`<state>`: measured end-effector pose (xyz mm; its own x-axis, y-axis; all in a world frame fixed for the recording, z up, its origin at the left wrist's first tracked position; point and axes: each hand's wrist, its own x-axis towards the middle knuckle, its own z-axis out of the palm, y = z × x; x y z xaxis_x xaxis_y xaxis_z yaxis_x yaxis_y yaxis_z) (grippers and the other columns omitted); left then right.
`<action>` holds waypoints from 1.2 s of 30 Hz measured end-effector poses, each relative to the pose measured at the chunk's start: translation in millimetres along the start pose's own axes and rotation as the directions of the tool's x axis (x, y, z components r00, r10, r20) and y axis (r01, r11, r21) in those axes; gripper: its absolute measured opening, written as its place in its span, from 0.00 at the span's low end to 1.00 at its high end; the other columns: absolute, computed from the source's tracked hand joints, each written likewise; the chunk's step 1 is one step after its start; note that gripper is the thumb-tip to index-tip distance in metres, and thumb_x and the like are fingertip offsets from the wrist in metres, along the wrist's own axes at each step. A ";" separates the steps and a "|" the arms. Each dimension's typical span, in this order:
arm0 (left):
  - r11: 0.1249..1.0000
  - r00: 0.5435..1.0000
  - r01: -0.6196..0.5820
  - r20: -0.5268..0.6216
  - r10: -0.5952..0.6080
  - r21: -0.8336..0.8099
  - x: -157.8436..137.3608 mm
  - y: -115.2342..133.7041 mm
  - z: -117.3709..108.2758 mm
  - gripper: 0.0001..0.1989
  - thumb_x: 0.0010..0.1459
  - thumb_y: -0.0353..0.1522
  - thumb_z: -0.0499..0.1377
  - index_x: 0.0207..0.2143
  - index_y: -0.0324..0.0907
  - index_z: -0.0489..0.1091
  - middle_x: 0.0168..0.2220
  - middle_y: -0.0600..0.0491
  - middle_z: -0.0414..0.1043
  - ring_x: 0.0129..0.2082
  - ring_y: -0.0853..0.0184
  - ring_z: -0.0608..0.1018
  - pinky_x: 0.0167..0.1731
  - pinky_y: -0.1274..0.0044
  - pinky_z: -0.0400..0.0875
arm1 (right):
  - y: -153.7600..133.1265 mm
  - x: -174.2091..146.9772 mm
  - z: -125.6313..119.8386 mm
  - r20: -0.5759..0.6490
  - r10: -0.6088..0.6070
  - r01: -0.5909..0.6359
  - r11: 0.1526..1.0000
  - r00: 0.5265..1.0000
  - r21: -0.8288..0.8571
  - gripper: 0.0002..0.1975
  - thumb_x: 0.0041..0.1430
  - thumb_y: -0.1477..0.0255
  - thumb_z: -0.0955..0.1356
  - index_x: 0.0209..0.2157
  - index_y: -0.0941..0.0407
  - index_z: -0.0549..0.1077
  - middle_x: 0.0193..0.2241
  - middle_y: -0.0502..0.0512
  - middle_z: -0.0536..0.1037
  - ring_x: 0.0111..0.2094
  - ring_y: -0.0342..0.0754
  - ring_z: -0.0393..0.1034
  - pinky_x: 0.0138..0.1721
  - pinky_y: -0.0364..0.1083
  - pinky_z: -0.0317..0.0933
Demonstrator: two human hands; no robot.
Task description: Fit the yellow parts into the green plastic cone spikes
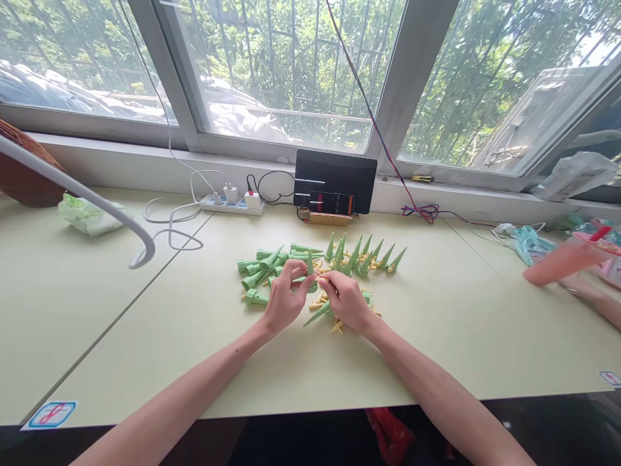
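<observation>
My left hand (286,296) is closed on a green cone-shaped plastic spike (310,263), its tip pointing up. Close beside it, my right hand (350,301) pinches a small yellow plastic piece (320,279) against the spike's lower part; the fingers partly hide where they meet. To the left lies a heap of green spikes (253,279) with ribbed caps. Several spikes (356,254) stand upright behind my right hand, with yellow pieces at their bases. Loose yellow pieces (317,303) and one lying spike (317,314) are below my hands.
A tablet (336,171) leans at the window, a phone (332,203) before it. Left are a power strip (231,204), white cables and a plastic bag (90,215). A drink cup (563,260) and another person's arm (594,299) are at the right.
</observation>
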<state>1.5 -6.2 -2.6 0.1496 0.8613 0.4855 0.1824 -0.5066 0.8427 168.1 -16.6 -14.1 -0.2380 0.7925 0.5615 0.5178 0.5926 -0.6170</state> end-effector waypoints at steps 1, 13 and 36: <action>1.000 1.000 0.008 -0.002 -0.008 -0.007 0.2 -0.5 0.0 0.11 0.61 0.37 0.59 0.41 0.44 0.61 0.33 0.53 0.76 0.32 0.66 0.81 0.25 0.78 0.77 | 0.1 -0.2 0.3 0.001 0.002 -0.002 1.000 1.000 -0.007 0.12 0.70 0.68 0.59 0.37 0.57 0.71 0.29 0.53 0.74 0.28 0.45 0.67 0.31 0.43 0.60; 0.999 0.995 -0.027 0.094 0.023 0.041 3.3 -0.9 -0.1 0.13 0.64 0.39 0.55 0.43 0.41 0.72 0.40 0.48 0.77 0.35 0.65 0.80 0.26 0.77 0.79 | 1.2 0.4 -1.1 -0.053 0.013 -0.015 1.000 0.999 -0.023 0.12 0.71 0.68 0.59 0.38 0.56 0.71 0.31 0.54 0.76 0.31 0.46 0.69 0.33 0.43 0.60; 0.978 0.994 -0.106 0.041 0.100 0.180 2.0 -4.6 1.1 0.07 0.63 0.36 0.56 0.39 0.42 0.70 0.30 0.53 0.74 0.24 0.72 0.74 0.25 0.79 0.75 | 1.3 2.1 -2.5 -0.052 0.051 -0.053 0.998 0.997 -0.040 0.15 0.71 0.64 0.57 0.37 0.55 0.71 0.31 0.54 0.73 0.30 0.46 0.66 0.33 0.44 0.59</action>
<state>2.0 -2.2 -5.8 0.2072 0.8042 0.5571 0.3374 -0.5933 0.7309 170.3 -14.5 -12.3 -0.1687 0.8131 0.5572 0.5625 0.5436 -0.6230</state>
